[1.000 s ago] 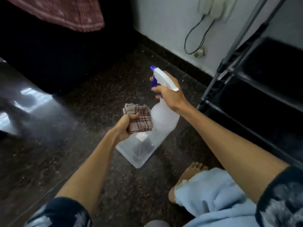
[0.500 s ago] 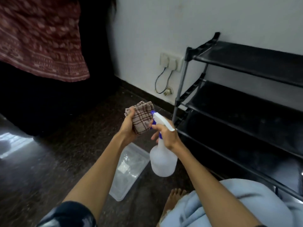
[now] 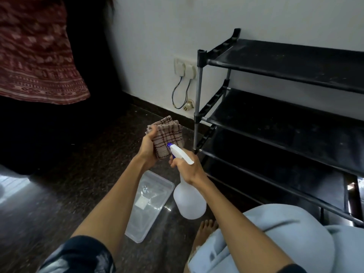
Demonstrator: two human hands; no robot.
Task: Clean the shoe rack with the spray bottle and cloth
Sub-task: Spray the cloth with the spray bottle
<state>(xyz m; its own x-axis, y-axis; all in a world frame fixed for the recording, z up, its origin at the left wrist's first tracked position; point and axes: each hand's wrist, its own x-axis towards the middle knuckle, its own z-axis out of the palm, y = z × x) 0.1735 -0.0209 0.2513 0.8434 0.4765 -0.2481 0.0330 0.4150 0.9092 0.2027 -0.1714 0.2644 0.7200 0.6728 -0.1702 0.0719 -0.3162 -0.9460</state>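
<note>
Head view, working left to right off the shoe rack [image 3: 285, 107] as the anchor. Way off to the rack's left, one patterned red fabric [image 3: 37, 56] hanging down, nothing to do with the job. Closer in, still left of the rack's near post, left hand [image 3: 148, 148] clamped around one folded checked cloth [image 3: 167, 138], held up flat-faced toward the nozzle, probably so the spray lands on the fabric instead of the floor. Right next to it, right hand [image 3: 187, 169] wrapped round the neck of one white spray bottle [image 3: 189, 198], fingers near the trigger, blue tip nearly touching the cloth, bottle body hanging below the wrist. Can't tell if the trigger is actually squeezed. Below both hands, left of the rack's bottom shelf, one clear plastic tub [image 3: 149, 201] sitting on the dark floor, looks like the carry box for the kit. On the wall just left of the rack's upright, one socket plate [image 3: 185, 67] with two wires dangling to a loose plug. Rack itself: one unit, three dark shelves showing, all bare and dusty-looking, against the white wall. Looks like the wet-the-cloth step, wiping not started yet. One bare foot and a light blue knee at the bottom, in front of the rack.
</note>
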